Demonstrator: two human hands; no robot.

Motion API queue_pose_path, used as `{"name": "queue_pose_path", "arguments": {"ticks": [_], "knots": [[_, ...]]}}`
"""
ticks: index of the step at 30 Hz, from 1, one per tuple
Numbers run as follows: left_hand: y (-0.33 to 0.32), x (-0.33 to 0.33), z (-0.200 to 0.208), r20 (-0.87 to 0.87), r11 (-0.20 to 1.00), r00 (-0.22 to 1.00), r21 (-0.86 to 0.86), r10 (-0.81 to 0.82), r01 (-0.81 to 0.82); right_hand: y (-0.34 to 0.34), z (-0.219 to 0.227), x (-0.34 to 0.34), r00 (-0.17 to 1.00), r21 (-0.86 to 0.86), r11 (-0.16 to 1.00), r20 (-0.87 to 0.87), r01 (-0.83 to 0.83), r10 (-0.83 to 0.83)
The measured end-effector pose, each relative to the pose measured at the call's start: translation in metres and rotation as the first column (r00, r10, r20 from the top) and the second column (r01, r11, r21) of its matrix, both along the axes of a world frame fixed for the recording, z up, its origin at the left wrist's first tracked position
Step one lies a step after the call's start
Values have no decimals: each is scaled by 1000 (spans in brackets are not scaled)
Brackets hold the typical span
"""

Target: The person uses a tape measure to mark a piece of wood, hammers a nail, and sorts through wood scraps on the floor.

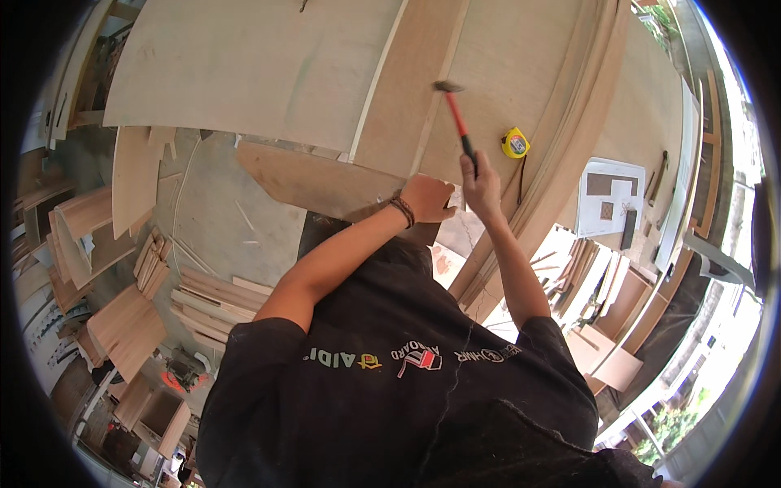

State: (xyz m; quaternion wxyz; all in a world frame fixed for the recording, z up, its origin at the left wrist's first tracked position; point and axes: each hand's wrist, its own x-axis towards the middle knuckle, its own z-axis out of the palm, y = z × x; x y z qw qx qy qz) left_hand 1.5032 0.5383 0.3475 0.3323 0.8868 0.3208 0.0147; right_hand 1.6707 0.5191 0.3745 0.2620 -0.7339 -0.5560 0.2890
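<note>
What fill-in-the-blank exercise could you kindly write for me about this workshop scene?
The person's right hand grips the hammer with the red-and-black handle by the handle's ____ part.
A dark, stranded bracelet circles the person's ____ wrist.
The compact, rounded tape measure has a mainly ____ case.
The white, printed paper sheet lies to the picture's ____ of the tape measure.

Missing words: black; left; yellow; right.

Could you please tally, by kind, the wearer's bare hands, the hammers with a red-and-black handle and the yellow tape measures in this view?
Bare hands (left hand, right hand): 2
Hammer with red-and-black handle: 1
Yellow tape measure: 1
Total: 4
</note>
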Motion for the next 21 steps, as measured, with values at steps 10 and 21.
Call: {"name": "queue_pose_path", "arguments": {"ticks": [10, 21], "knots": [[2, 1, -5, -10, 998, 1000, -55, 12, -12, -19, 8, -11, 973, -25, 978, 96, -209, 211], [-1, -3, -9, 16, 1000, 1000, 0, 11, -11, -9, 3, -7, 948, -245, 949, 200, -197, 248]]}}
